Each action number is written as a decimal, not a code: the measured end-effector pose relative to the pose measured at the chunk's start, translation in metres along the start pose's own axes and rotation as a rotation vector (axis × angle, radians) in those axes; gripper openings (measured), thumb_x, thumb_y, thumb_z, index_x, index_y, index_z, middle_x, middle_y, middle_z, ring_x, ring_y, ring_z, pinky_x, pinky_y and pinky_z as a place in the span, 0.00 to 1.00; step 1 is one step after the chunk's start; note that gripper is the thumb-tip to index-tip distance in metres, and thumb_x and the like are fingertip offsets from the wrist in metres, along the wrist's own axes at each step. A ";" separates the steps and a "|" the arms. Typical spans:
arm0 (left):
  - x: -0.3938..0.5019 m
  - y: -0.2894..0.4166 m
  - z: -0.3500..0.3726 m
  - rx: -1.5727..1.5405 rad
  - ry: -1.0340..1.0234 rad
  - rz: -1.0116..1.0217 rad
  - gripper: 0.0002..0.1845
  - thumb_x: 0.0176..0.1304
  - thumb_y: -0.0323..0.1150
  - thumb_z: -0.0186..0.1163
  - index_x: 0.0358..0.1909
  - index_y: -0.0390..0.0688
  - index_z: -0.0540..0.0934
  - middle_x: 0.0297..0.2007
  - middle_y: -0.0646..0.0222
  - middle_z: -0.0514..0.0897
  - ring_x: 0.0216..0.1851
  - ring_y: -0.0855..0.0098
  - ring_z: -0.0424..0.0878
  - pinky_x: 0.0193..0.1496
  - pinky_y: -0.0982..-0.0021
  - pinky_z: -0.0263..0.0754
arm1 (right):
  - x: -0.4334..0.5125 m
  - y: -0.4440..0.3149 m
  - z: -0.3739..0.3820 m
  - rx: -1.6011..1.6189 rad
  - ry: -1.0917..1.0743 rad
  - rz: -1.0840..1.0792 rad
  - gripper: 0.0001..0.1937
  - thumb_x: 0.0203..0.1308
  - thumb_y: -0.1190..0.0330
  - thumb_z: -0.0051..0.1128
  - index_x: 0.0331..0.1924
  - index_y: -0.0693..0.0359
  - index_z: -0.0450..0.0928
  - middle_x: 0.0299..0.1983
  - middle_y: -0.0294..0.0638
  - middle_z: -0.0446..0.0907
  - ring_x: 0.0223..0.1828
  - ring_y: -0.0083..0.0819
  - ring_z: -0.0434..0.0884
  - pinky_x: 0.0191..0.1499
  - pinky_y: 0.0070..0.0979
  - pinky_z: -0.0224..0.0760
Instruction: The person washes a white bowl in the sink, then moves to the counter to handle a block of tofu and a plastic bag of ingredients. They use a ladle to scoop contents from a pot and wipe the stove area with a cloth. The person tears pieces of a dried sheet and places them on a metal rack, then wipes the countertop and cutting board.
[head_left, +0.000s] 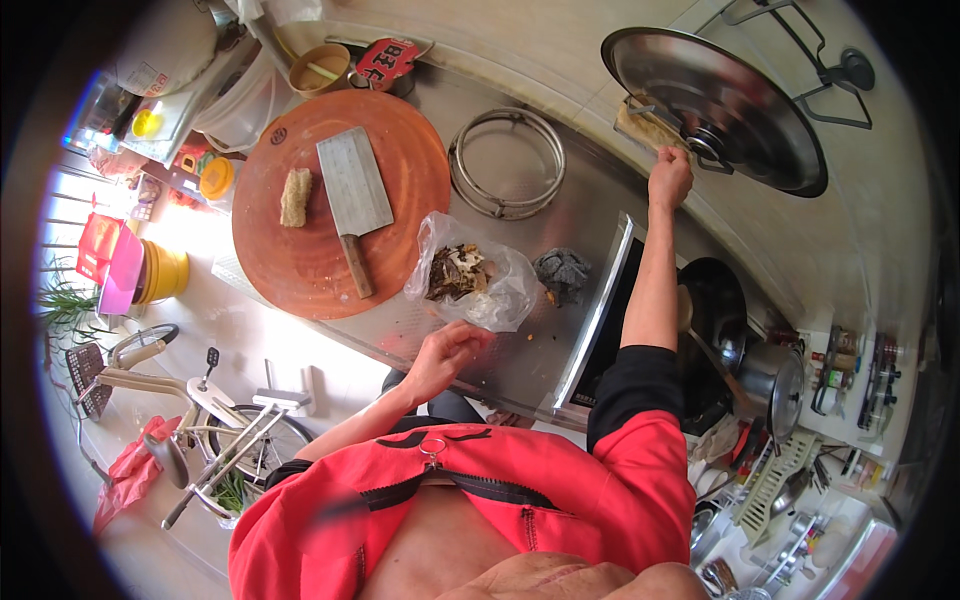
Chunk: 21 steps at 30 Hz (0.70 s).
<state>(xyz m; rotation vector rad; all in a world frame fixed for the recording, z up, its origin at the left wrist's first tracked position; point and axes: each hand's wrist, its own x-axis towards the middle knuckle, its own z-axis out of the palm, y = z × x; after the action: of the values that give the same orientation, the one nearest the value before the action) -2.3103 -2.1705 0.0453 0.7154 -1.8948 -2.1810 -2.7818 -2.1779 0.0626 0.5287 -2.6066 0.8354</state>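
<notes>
My right hand (670, 178) reaches up to the tiled wall, its fingers closed at the lower end of a long tan loofah sponge (651, 129). This sponge lies by the wire holder behind a large steel wok lid (720, 112), which hides part of it. My left hand (448, 358) hovers at the counter's front edge, fingers loosely bent and apparently holding nothing. Just beyond it sits a clear plastic bag (510, 289), gaping, with brown scraps (459, 271) inside. A crumpled grey scrubbing cloth (561, 273) lies to the bag's right.
A round wooden chopping board (409, 150) bears a cleaver (354, 184) and a short loofah piece (296, 197). Behind the bag is a metal wok ring (555, 180). At right stand a black wok (720, 292) and a lidded steel pot (784, 390). A bicycle (199, 397) stands at lower left.
</notes>
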 end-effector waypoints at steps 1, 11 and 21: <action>0.000 0.000 0.000 -0.025 -0.001 0.002 0.14 0.64 0.18 0.50 0.47 0.32 0.80 0.41 0.66 0.78 0.45 0.73 0.78 0.51 0.72 0.74 | 0.002 0.002 0.003 0.046 0.017 0.006 0.11 0.63 0.57 0.57 0.38 0.54 0.82 0.37 0.46 0.85 0.40 0.50 0.84 0.41 0.44 0.75; -0.004 -0.002 -0.004 -0.057 0.014 -0.023 0.13 0.65 0.19 0.50 0.48 0.31 0.80 0.43 0.65 0.78 0.47 0.72 0.80 0.53 0.72 0.74 | 0.015 0.005 0.010 0.057 0.052 0.024 0.12 0.62 0.58 0.58 0.38 0.58 0.82 0.37 0.45 0.85 0.41 0.49 0.83 0.43 0.44 0.75; -0.009 0.000 -0.008 -0.022 0.036 -0.017 0.13 0.64 0.18 0.50 0.47 0.32 0.80 0.43 0.65 0.79 0.46 0.73 0.81 0.53 0.72 0.74 | 0.039 0.032 0.035 0.237 0.045 0.139 0.14 0.61 0.59 0.58 0.39 0.62 0.85 0.36 0.46 0.86 0.39 0.45 0.84 0.43 0.38 0.75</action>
<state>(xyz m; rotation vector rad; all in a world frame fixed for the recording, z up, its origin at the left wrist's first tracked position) -2.2990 -2.1738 0.0466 0.7634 -1.8510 -2.1808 -2.8378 -2.1842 0.0375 0.3875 -2.5413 1.1966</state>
